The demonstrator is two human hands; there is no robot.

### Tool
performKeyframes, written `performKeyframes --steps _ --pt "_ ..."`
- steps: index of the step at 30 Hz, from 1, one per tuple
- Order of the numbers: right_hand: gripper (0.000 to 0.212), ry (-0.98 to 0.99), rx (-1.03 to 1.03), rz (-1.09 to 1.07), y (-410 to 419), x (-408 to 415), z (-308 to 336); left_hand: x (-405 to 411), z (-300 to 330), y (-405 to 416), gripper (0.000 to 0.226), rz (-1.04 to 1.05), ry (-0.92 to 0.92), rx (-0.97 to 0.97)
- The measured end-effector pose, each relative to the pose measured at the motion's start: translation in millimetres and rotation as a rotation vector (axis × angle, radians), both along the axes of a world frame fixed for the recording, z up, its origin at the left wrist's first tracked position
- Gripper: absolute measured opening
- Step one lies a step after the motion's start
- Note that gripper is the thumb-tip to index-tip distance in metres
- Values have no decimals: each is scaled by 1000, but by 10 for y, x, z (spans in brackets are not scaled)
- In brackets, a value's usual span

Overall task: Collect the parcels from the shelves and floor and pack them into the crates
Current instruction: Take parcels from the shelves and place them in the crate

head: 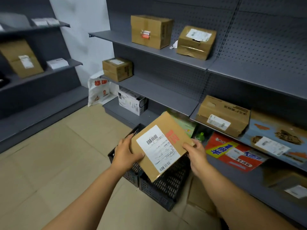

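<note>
From the head view, the left hand (127, 152) and right hand (196, 155) grip a flat brown parcel (160, 146) by its opposite edges, fingers clamped on it. The parcel is tilted above a black crate (166, 185) on the floor, beside grey shelves (166, 95) holding more boxes.

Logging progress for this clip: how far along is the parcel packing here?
Done: cannot tell; the black crate interior is hidden. In hand: left hand and right hand hold a flat labelled parcel over it. Left: two cardboard boxes on the top shelf, one on the middle shelf, a white box lower down, and others at right.
</note>
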State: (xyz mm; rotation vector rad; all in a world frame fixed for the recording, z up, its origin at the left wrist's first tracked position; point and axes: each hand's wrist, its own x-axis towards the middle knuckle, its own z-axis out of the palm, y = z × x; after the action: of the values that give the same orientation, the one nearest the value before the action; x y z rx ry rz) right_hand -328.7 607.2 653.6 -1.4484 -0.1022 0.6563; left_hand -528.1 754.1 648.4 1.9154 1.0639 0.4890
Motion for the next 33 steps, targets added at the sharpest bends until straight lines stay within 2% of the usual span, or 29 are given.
performKeyframes --steps 5,7,8,10,13,16,18,22,28,31,33 --pt "13 36 -2 -3 551 -220 -107 -73 -223 247 77 43 142 30" --pt "21 46 -27 36 741 -248 -167 -62 -291 337 71 48 184 95" --pt "25 41 -55 59 837 -252 -200 -47 -331 396 67 46 165 94" --pt "31 23 -104 130 1036 -261 -275 7 -391 526 59 46 63 -26" --pt "40 -1 -168 255 1330 -209 -391 122 -477 799 73 74 27 -136" --pt "53 -87 -269 395 1699 6 -519 294 -559 1219 98 81 105 -89" --pt "58 -139 -313 464 1984 180 -586 454 -598 1545 105 58 172 -46" --pt "60 -177 -412 505 2514 487 -690 806 -656 2183 93 5 290 -20" --pt "43 -228 -542 515 3188 821 -905 1181 -896 2910 92 9 314 -141" --pt "50 -312 -616 562 3499 922 -1059 1303 -1078 3190 90 30 317 -215" --pt "61 -399 -763 598 3710 994 -1184 1385 -1223 3379 89 31 329 -267"
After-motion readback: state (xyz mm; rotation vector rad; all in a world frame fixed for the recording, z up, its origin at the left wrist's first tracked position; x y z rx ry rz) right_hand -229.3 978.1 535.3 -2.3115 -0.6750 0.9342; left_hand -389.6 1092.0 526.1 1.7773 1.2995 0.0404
